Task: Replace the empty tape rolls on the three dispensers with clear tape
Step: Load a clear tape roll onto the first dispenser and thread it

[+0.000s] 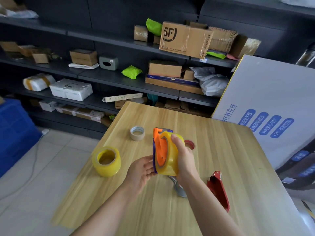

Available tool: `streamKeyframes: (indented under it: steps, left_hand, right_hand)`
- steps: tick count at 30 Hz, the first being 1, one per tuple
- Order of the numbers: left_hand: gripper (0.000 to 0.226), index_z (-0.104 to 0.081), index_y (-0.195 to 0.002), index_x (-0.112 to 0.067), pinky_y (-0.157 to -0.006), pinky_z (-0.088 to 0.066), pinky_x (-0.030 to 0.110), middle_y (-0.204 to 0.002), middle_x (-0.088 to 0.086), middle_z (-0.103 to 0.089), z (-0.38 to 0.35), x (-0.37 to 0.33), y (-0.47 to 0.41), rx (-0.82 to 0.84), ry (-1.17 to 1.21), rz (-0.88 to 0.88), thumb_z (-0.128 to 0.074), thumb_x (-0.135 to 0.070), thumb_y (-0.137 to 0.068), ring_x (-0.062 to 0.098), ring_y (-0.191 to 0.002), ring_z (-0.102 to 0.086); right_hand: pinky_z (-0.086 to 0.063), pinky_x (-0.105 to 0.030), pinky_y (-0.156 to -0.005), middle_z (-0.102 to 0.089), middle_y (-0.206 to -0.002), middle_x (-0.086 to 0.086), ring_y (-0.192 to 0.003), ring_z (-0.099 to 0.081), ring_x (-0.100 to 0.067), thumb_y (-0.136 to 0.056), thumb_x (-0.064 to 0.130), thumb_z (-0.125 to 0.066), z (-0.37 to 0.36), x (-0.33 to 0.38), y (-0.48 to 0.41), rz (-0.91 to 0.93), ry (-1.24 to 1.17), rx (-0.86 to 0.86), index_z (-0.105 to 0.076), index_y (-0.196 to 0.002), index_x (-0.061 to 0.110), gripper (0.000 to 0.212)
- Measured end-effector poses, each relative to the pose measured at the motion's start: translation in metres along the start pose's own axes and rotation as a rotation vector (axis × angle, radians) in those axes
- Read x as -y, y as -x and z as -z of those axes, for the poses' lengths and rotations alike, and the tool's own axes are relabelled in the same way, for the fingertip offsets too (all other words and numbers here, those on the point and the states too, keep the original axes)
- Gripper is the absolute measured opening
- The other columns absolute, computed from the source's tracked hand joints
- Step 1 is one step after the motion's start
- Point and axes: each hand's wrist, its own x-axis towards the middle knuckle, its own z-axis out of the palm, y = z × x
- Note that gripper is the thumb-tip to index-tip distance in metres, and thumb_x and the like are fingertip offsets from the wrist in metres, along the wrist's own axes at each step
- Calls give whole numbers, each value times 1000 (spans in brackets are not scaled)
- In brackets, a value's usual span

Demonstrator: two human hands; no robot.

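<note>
Head cam: we hold the orange dispenser (pixel 160 150) above the table (pixel 230 159), w/ a clear tape roll (pixel 170 161) on it. Right hand (pixel 185 160) curls round that roll, thumb on top. Left hand (pixel 141 169): fingers relaxed, slightly spread, tips touching the dispenser's lower edge. Spare roll (pixel 109 169) lies to the left, empty core (pixel 136 137) beyond it, red dispenser (pixel 219 189) to the right.
</note>
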Motion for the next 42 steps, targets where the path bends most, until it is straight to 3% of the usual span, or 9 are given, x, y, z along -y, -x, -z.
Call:
streamKeyframes:
  steps: [5,11,15,20,24,28,32,36,42]
  left_hand:
    - [23,-68,-93,-11,-73,-47,32,-90,10,-73,12,36,21,-36,-157,107,-53,-28,-95,24,-83,-64]
    - [20,-68,-101,-3,-64,-50,32,-89,13,-67,36,64,42,-167,-247,263,-61,-17,-89,24,-80,-61]
    - [14,-68,-92,-3,-56,-48,28,-75,9,-66,55,76,45,-231,-280,325,-60,-13,-87,19,-66,-59]
    - [11,-66,-83,-4,-50,-44,23,-62,6,-60,78,92,46,-278,-381,391,-58,-9,-87,16,-51,-52]
    - [18,-61,-73,-9,-48,-39,20,-59,4,-54,91,103,42,-279,-462,446,-53,-7,-88,15,-49,-47]
    - [21,-48,-67,-13,-52,-34,23,-67,10,-52,103,111,36,-261,-592,453,-43,-4,-85,19,-54,-44]
    - [21,-53,-70,-13,-52,-36,21,-66,9,-53,110,114,32,-203,-704,470,-43,-4,-86,19,-52,-45]
    - [22,-55,-68,-15,-53,-38,21,-60,5,-53,119,116,26,-157,-765,494,-46,-8,-87,17,-51,-45]
    - [20,-58,-69,-14,-52,-44,23,-65,6,-60,127,122,14,-156,-847,454,-53,-18,-88,19,-57,-54]
  right_hand:
    - [-48,-29,-65,-68,-91,-6,-78,-64,-19,-85,49,-63,12,-36,8,-57,49,-1,-63,-87,17,33]
    - [-41,-36,-75,-54,-83,-5,-79,-52,-23,-60,55,-57,12,-84,25,-151,21,15,-60,-77,18,41]
    - [-40,-36,-77,-51,-83,-2,-81,-50,-21,-69,53,-55,11,-106,35,-184,84,43,-56,-78,21,33]
    - [-46,-49,-101,-63,-108,-8,-107,-61,-29,-66,62,-56,8,-139,40,-314,146,43,-57,-95,24,48]
    - [-50,-48,-99,-72,-111,-8,-104,-68,-25,-54,74,-61,5,-165,37,-367,192,79,-64,-114,19,81]
    - [-50,-46,-99,-73,-109,-4,-104,-68,-22,-49,86,-62,7,-191,29,-383,252,74,-66,-112,21,90]
    - [-50,-49,-99,-70,-112,-8,-106,-66,-26,-59,80,-56,0,-192,34,-402,277,66,-62,-109,19,80]
    - [-52,-49,-97,-69,-112,-15,-105,-67,-29,-88,59,-56,-5,-198,35,-419,285,68,-60,-98,15,45]
    - [-55,-39,-88,-68,-98,-2,-91,-67,-20,-97,45,-52,-7,-207,29,-421,228,109,-56,-92,23,23]
